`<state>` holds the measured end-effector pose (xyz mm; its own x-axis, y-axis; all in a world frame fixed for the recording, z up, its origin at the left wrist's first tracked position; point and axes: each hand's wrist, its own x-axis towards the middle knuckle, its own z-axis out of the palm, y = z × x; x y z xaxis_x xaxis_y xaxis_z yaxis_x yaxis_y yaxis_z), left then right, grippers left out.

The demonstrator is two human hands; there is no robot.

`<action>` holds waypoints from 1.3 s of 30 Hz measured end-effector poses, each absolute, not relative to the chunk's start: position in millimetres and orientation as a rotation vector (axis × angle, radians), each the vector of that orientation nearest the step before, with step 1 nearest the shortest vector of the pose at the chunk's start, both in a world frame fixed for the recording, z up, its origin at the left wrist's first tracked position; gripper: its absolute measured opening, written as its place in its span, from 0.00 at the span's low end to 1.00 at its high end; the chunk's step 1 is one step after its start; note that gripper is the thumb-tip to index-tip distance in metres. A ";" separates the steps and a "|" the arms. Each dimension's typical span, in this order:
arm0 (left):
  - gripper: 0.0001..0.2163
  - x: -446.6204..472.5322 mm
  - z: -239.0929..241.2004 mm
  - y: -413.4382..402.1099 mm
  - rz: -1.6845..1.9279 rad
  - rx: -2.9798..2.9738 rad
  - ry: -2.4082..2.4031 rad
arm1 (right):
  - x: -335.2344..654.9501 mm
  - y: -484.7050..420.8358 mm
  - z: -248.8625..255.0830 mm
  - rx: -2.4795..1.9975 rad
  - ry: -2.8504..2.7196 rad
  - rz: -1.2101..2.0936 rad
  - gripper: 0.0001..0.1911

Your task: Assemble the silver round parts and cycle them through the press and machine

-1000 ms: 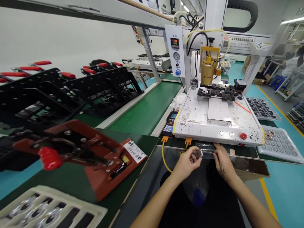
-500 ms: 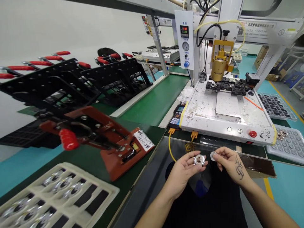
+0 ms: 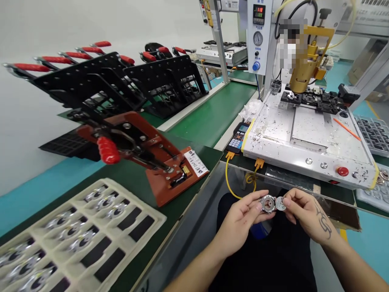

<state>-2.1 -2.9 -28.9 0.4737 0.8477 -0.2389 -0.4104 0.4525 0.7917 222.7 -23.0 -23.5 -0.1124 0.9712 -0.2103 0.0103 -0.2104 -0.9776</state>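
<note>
Between the fingers of my left hand is a silver watch case, round, with lugs and an opening in its middle. My right hand pinches a small pale disc, like a watch case back, by its right edge. The disc's left edge is right beside the case; whether they touch I cannot tell. Both hands are held above my lap, in front of the bench edge.
A cream tray of similar silver cases lies at lower left. Behind it stands a brown toggle press with a red handle. A white dispensing machine is ahead, with a keypad controller beside it. A clear tray sits far right.
My right hand has brought the disc leftward, close against the case, and its face has turned toward me. The view has swung left and down.
</note>
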 end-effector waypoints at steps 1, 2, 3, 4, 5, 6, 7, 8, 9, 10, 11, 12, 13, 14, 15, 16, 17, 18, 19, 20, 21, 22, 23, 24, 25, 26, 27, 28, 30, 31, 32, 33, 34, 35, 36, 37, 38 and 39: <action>0.24 -2.5 -28.2 -3.7 0.856 0.732 0.694 | 220.9 -22.0 -20.5 -1.305 -1.229 1.414 0.20; 0.24 -2.8 -27.5 -4.5 0.854 0.735 0.694 | 218.6 -21.1 -17.3 -1.292 -1.276 1.370 0.19; 0.24 -3.0 -26.7 -5.2 0.856 0.740 0.695 | 216.0 -20.2 -14.3 -1.278 -1.323 1.328 0.19; 0.24 -2.9 -25.9 -6.0 0.859 0.744 0.696 | 213.3 -19.7 -11.5 -1.266 -1.366 1.293 0.18; 0.23 -2.8 -25.0 -6.7 0.863 0.749 0.696 | 210.5 -19.4 -9.4 -1.261 -1.406 1.270 0.17; 0.23 -2.5 -24.1 -7.5 0.867 0.752 0.698 | 207.8 -19.4 -7.9 -1.266 -1.439 1.257 0.16; 0.23 -2.2 -23.2 -8.2 0.871 0.757 0.701 | 205.4 -19.7 -7.2 -1.275 -1.464 1.250 0.15; 0.23 -1.9 -22.4 -8.8 0.875 0.762 0.705 | 203.3 -20.2 -7.0 -1.283 -1.482 1.245 0.15; 0.24 -1.7 -21.6 -9.4 0.879 0.769 0.710 | 201.5 -20.8 -7.2 -1.286 -1.492 1.240 0.15; 0.24 -1.5 -20.9 -10.0 0.881 0.778 0.716 | 200.1 -21.3 -7.6 -1.287 -1.495 1.237 0.15; 0.24 -1.5 -20.3 -10.4 0.882 0.788 0.721 | 199.1 -21.8 -8.1 -1.290 -1.495 1.233 0.15; 0.24 -1.5 -19.8 -10.8 0.880 0.798 0.726 | 198.3 -22.2 -8.4 -1.297 -1.492 1.229 0.15; 0.24 -1.5 -19.3 -11.1 0.877 0.807 0.730 | 197.8 -22.5 -8.6 -1.306 -1.488 1.224 0.15; 0.24 -1.4 -18.8 -11.3 0.874 0.813 0.734 | 197.4 -22.7 -8.6 -1.315 -1.482 1.219 0.15; 0.24 -1.3 -18.4 -11.5 0.873 0.816 0.738 | 197.1 -22.8 -8.5 -1.322 -1.474 1.215 0.15; 0.23 -1.0 -18.0 -11.6 0.874 0.816 0.741 | 196.9 -22.9 -8.4 -1.326 -1.467 1.210 0.16; 0.23 -0.7 -17.7 -11.6 0.876 0.816 0.744 | 196.8 -23.0 -8.4 -1.328 -1.464 1.206 0.16; 0.23 -0.2 -17.4 -11.7 0.878 0.817 0.746 | 196.7 -23.0 -8.5 -1.328 -1.463 1.203 0.15; 0.23 0.3 -17.1 -11.7 0.880 0.818 0.748 | 196.9 -22.9 -8.9 -1.328 -1.466 1.200 0.15; 0.23 0.8 -17.0 -11.8 0.878 0.822 0.749 | 197.1 -22.9 -9.4 -1.330 -1.473 1.198 0.15; 0.23 1.3 -16.9 -11.8 0.875 0.828 0.752 | 197.5 -22.8 -10.0 -1.333 -1.482 1.192 0.15; 0.23 1.8 -16.8 -11.8 0.870 0.838 0.756 | 198.0 -22.6 -10.6 -1.337 -1.491 1.187 0.14; 0.23 2.1 -16.8 -11.9 0.865 0.852 0.762 | 198.6 -22.5 -11.3 -1.341 -1.499 1.182 0.14; 0.22 2.5 -16.9 -12.0 0.860 0.869 0.772 | 199.2 -22.4 -11.9 -1.343 -1.506 1.178 0.14; 0.22 2.7 -17.0 -12.2 0.858 0.891 0.783 | 199.7 -22.4 -12.4 -1.344 -1.511 1.173 0.14; 0.21 2.9 -17.3 -12.5 0.855 0.916 0.794 | 200.1 -22.4 -13.0 -1.346 -1.514 1.168 0.15; 0.21 3.0 -17.7 -13.0 0.853 0.943 0.805 | 200.3 -22.6 -13.5 -1.350 -1.517 1.159 0.15; 0.20 3.1 -18.4 -13.5 0.851 0.971 0.814 | 200.2 -22.8 -14.1 -1.354 -1.521 1.149 0.15; 0.20 3.3 -20.6 -15.0 0.847 1.017 0.828 | 199.5 -23.5 -15.3 -1.366 -1.530 1.111 0.15; 0.20 3.5 -22.1 -15.8 0.848 1.030 0.832 | 198.8 -24.1 -15.8 -1.371 -1.537 1.088 0.15; 0.20 3.7 -23.7 -16.8 0.851 1.036 0.834 | 197.9 -24.6 -16.2 -1.374 -1.544 1.065 0.14; 0.21 4.0 -25.4 -17.7 0.857 1.035 0.837 | 197.0 -25.1 -16.5 -1.377 -1.554 1.039 0.14; 0.21 4.3 -27.1 -18.6 0.862 1.032 0.840 | 196.0 -25.6 -16.6 -1.379 -1.566 1.011 0.13; 0.21 4.6 -28.6 -19.4 0.867 1.030 0.846 | 195.0 -26.0 -16.8 -1.379 -1.582 0.982 0.13; 0.22 4.9 -29.8 -20.1 0.872 1.033 0.854 | 194.3 -26.3 -16.9 -1.376 -1.600 0.956 0.12; 0.22 5.4 -30.7 -20.7 0.877 1.044 0.865 | 193.7 -26.5 -17.2 -1.372 -1.617 0.931 0.12; 0.21 5.9 -31.4 -21.2 0.884 1.062 0.879 | 193.5 -26.5 -17.8 -1.367 -1.634 0.907 0.11; 0.21 6.5 -31.9 -21.6 0.893 1.083 0.896 | 193.6 -26.5 -18.9 -1.363 -1.652 0.884 0.11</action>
